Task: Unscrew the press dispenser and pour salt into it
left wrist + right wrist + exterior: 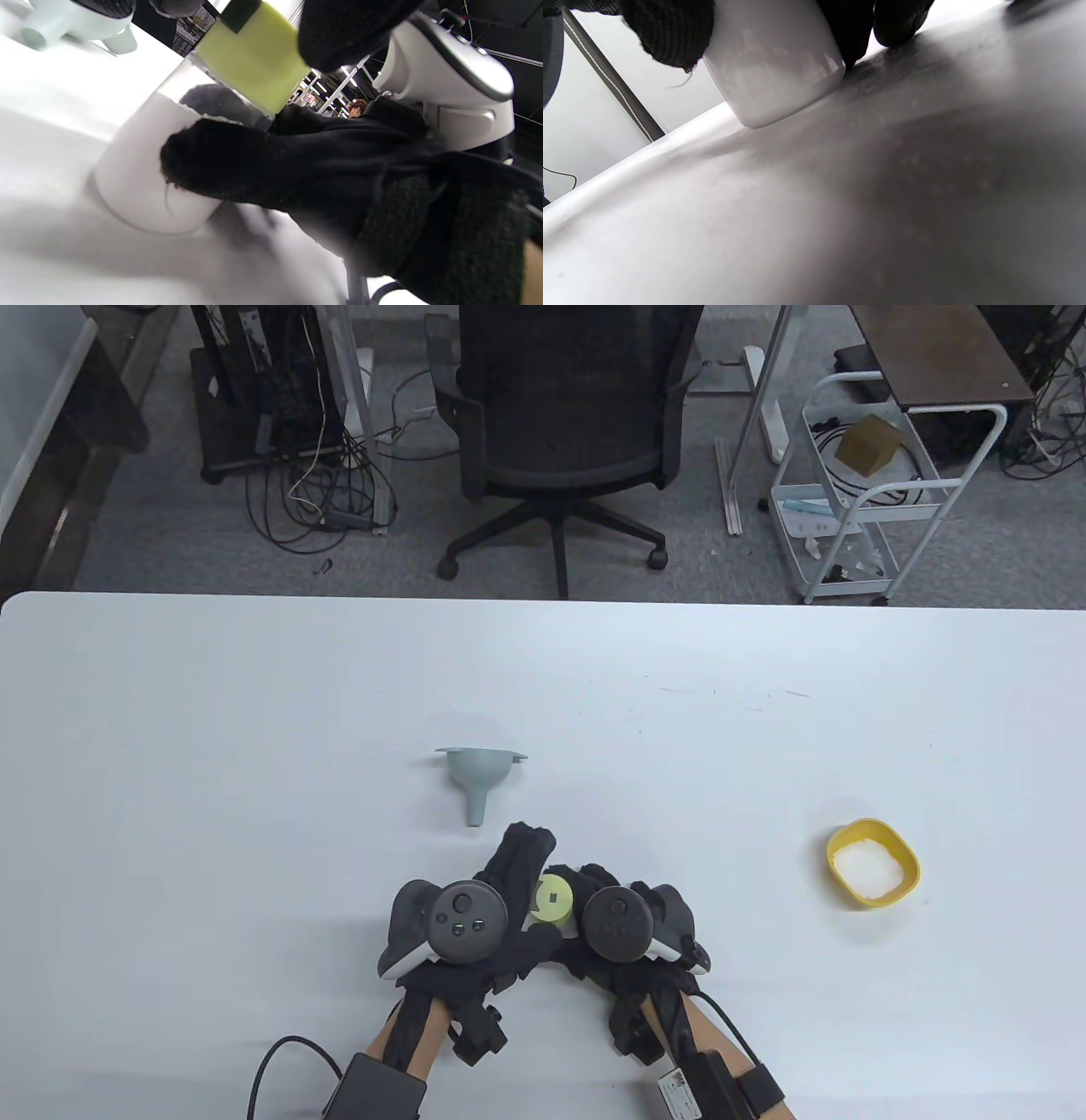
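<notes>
Dispenser [551,899] stands near the tabletop's [212,712] front edge. Left hand [475,925] fingers wrap the white body to brace it; right hand [628,929] fingers pinch the green cap, likely for unscrewing. Funnel [478,780] and salt bowl [872,865] wait nearby for pouring.

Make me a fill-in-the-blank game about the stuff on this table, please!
1. The dispenser held between the left hand and the right hand has a ____ top.
2. The salt sits in a ____ bowl.
3. The grey funnel lies on the ____ table.

Missing words: green, yellow, white
</notes>
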The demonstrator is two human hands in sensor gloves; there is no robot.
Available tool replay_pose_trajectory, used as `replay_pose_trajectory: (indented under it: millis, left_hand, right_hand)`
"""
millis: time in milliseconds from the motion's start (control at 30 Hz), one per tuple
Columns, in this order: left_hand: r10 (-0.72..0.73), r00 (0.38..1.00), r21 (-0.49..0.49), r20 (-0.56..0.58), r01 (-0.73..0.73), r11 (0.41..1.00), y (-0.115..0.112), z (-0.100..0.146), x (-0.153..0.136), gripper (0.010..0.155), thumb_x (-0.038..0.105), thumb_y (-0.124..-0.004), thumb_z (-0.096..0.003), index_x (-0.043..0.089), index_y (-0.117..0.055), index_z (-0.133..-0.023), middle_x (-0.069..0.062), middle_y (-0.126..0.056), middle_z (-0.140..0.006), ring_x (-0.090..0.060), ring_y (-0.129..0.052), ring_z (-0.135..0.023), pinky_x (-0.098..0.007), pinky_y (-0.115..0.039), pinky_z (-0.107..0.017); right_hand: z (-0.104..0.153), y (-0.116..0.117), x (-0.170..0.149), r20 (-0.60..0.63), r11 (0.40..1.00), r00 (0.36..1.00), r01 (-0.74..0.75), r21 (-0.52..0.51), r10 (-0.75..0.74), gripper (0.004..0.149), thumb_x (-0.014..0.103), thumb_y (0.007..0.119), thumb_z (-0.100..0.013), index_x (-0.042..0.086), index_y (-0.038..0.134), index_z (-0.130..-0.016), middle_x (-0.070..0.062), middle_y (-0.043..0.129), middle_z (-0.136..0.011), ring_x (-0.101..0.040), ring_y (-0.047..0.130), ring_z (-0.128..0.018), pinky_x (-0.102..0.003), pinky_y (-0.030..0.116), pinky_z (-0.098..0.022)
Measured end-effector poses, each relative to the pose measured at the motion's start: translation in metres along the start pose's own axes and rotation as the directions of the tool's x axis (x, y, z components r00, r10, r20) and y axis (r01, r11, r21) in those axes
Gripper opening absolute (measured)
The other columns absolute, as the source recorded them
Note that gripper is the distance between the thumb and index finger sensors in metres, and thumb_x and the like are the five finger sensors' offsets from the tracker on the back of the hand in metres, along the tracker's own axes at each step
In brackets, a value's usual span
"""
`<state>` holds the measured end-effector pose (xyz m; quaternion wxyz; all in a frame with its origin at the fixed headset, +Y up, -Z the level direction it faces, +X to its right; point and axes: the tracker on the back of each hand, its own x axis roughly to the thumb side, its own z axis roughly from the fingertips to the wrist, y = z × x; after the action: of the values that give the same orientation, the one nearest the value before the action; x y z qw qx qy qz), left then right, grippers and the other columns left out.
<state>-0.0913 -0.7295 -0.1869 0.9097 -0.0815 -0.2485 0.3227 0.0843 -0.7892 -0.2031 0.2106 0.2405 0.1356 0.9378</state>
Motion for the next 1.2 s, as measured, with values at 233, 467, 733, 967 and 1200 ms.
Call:
replay_pose_trajectory:
  millis: [233, 467, 733, 967, 1200]
  left_hand:
    - [-0.041, 0.999, 0.025, -0.028, 0.042, 0.999, 0.004, 0.001, -0.001, 0.096, 0.031, -0.087, -0.0514, -0.001, -0.031, -0.122, -0.027, -0.063, -0.119, -0.044, -0.079, -0.105, -0.073, -0.063, -0.069]
    - [-0.125, 0.983, 0.125, -0.132, 0.141, 0.982, 0.007, 0.004, -0.003, 0.106, 0.053, -0.091, -0.0442, -0.001, -0.041, -0.121, -0.017, -0.078, -0.108, -0.035, -0.091, -0.091, -0.071, -0.067, -0.066]
    - [-0.056, 0.988, 0.144, -0.147, 0.078, 0.986, 0.010, 0.007, -0.006, 0.123, 0.070, -0.082, -0.0388, -0.007, -0.037, -0.122, -0.035, -0.054, -0.114, -0.053, -0.069, -0.097, -0.073, -0.063, -0.067]
    - [0.084, 0.996, 0.003, -0.017, -0.084, 0.996, 0.006, 0.002, -0.011, 0.120, 0.044, -0.087, -0.0510, -0.013, -0.007, -0.119, -0.056, -0.012, -0.114, -0.075, -0.031, -0.105, -0.081, -0.049, -0.068]
    - [0.022, 0.999, -0.027, -0.028, -0.023, 0.999, 0.003, 0.000, -0.011, 0.098, 0.032, -0.087, -0.0515, -0.002, -0.029, -0.122, -0.034, -0.045, -0.124, -0.055, -0.060, -0.111, -0.076, -0.059, -0.069]
  right_hand:
    - [0.000, 0.000, 0.000, 0.000, 1.000, 1.000, 0.000, 0.000, 0.000, 0.092, 0.058, 0.071, -0.056, 0.000, 0.034, -0.118, -0.027, 0.058, -0.112, -0.055, 0.046, -0.104, -0.087, 0.034, -0.059]
    - [0.000, 0.000, 0.000, 0.000, 1.000, 1.000, 0.000, 0.000, 0.000, 0.093, 0.058, 0.071, -0.056, -0.001, 0.034, -0.118, -0.027, 0.058, -0.112, -0.055, 0.046, -0.104, -0.087, 0.034, -0.058]
    - [0.000, 0.000, 0.000, 0.000, 1.000, 1.000, 0.000, 0.000, 0.000, 0.092, 0.058, 0.071, -0.056, 0.000, 0.034, -0.118, -0.027, 0.057, -0.112, -0.055, 0.046, -0.104, -0.087, 0.034, -0.059]
    - [0.000, 0.000, 0.000, 0.000, 1.000, 1.000, 0.000, 0.000, 0.000, 0.093, 0.058, 0.071, -0.056, -0.001, 0.034, -0.118, -0.027, 0.057, -0.112, -0.055, 0.046, -0.104, -0.087, 0.034, -0.058]
    - [0.000, 0.000, 0.000, 0.001, 1.000, 1.000, 0.000, 0.003, 0.000, 0.092, 0.058, 0.070, -0.056, 0.000, 0.034, -0.118, -0.027, 0.057, -0.112, -0.055, 0.046, -0.104, -0.087, 0.034, -0.058]
